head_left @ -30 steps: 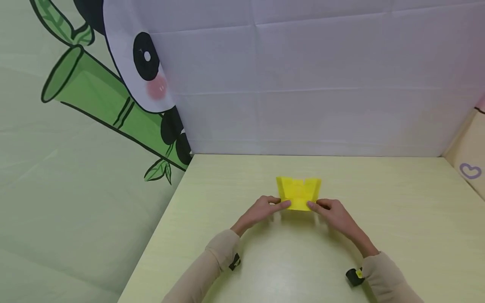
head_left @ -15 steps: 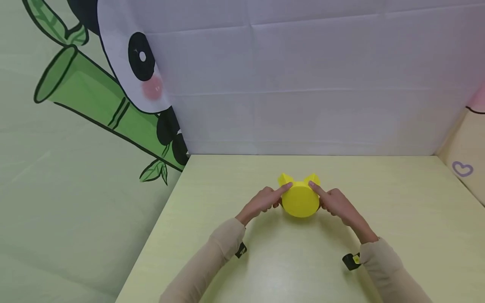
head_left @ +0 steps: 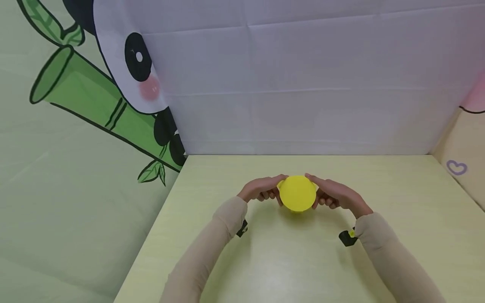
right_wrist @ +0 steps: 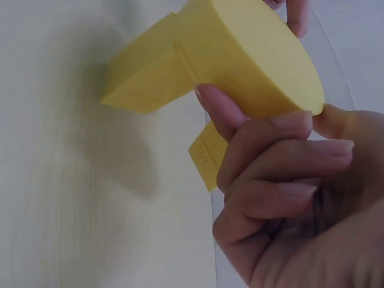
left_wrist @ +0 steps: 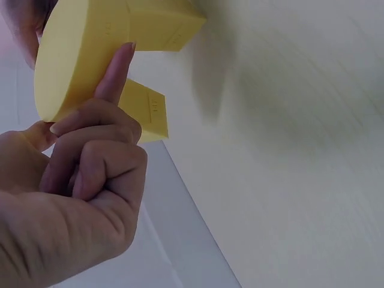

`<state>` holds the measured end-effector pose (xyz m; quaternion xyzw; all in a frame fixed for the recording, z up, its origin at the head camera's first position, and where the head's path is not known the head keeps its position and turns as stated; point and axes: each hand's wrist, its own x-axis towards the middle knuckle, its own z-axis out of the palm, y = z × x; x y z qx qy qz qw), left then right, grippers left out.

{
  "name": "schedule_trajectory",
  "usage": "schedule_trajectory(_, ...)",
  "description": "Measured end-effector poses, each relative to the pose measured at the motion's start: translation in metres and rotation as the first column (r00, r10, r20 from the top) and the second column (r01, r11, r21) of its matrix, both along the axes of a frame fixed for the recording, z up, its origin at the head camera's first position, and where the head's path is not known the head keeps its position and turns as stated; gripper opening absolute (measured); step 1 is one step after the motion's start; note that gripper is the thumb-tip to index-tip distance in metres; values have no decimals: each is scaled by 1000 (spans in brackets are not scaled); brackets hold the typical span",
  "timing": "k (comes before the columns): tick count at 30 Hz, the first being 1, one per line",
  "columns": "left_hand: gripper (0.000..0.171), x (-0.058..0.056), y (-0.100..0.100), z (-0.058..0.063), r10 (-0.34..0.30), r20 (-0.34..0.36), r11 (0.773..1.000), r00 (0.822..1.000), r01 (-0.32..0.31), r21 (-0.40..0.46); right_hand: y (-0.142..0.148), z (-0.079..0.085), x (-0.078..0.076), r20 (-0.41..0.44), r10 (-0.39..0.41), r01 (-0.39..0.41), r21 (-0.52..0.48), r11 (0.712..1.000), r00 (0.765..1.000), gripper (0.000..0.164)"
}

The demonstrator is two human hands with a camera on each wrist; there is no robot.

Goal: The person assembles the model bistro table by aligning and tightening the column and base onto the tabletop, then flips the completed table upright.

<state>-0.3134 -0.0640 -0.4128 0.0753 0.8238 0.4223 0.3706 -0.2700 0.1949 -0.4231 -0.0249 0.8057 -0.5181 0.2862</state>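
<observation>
Both hands hold a yellow block-like piece (head_left: pixel 297 193) with a flat round face and two squared legs. In the head view the round face is turned up toward the camera and hides most of the legs. My left hand (head_left: pixel 263 188) grips its left side, index finger along the wall and thumb at the edge of the face in the left wrist view. On the opposite side my right hand (head_left: pixel 339 192) pinches it likewise. Small raised marks show on the piece (right_wrist: pixel 240 66), too faint to read. Its shadow lies apart from the legs on the table.
A pale wooden table (head_left: pixel 295 261) lies under the hands. Behind it hangs a whitish cloth (head_left: pixel 303 84), with a panda and bamboo print (head_left: pixel 83 84) at the left. A small black device (head_left: pixel 347 238) sits at the right cuff.
The yellow piece has been turned between the hands: its notched legged side faced the camera earlier, and now its round face does. Both hands have shifted slightly away from the body.
</observation>
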Motion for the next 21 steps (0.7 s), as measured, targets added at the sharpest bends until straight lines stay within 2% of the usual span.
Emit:
schedule_trajectory(6,72,-9,2,1,15,112,1000,994,-14,-6,0,2,-7,85,36,-35,-15,999,996,80)
schedule_trajectory(10,74,-13,6,-1,30,155,999,987,-28,-19,1,0,-12,122,50,-47,-23,999,991,76)
schedule_trajectory(21,71,-23,17,-15,72,182,997,981,-67,-34,7,-14,-23,180,14,-15,5,1000,984,71)
